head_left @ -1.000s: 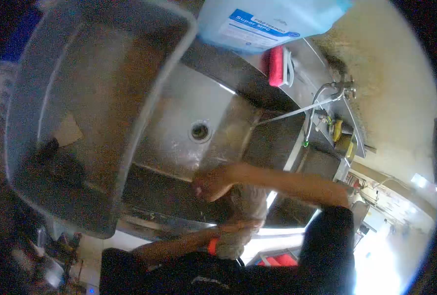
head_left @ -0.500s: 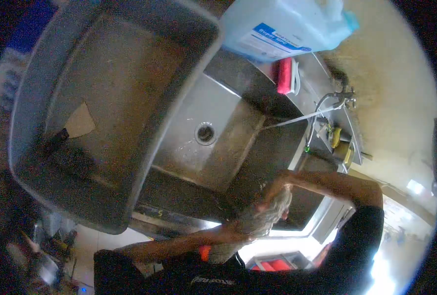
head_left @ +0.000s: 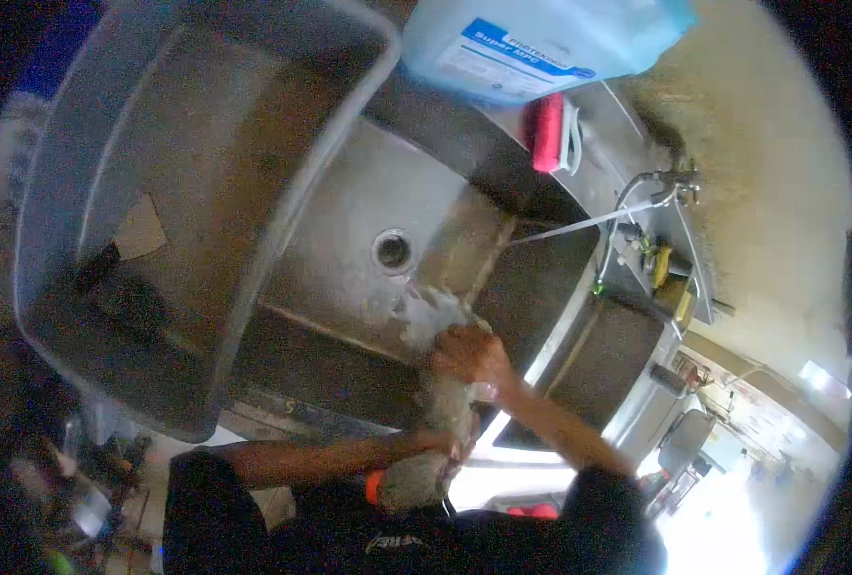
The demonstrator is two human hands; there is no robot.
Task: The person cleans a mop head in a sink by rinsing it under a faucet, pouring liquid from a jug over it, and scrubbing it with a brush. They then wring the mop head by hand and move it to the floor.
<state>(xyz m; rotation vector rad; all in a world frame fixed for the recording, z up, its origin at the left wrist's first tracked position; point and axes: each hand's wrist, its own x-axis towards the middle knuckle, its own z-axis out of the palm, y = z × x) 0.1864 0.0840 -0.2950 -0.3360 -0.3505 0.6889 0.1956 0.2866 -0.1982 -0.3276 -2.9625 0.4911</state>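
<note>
A wet, whitish, crumpled cloth [head_left: 448, 401] stretches between my two hands above the near side of the steel sink basin [head_left: 349, 206]. My right hand [head_left: 469, 355] is closed around its upper part, and a pale, blurred end spreads toward the drain [head_left: 392, 251]. Lower down, close to my body, my left hand [head_left: 445, 446] grips the other part, its fingers partly hidden by the cloth.
A big grey tub [head_left: 282, 230] on the left holds a scraper [head_left: 141, 230]. Behind the basin stand a light-blue jug [head_left: 503, 57] and a red-and-white scrub brush [head_left: 551, 134]. A faucet [head_left: 670, 182] is at right, above a second basin [head_left: 608, 355].
My right hand has moved left and farther over the basin with the cloth, whose pale end now reaches toward the drain. My left hand stays low near my body. The view has shifted slightly.
</note>
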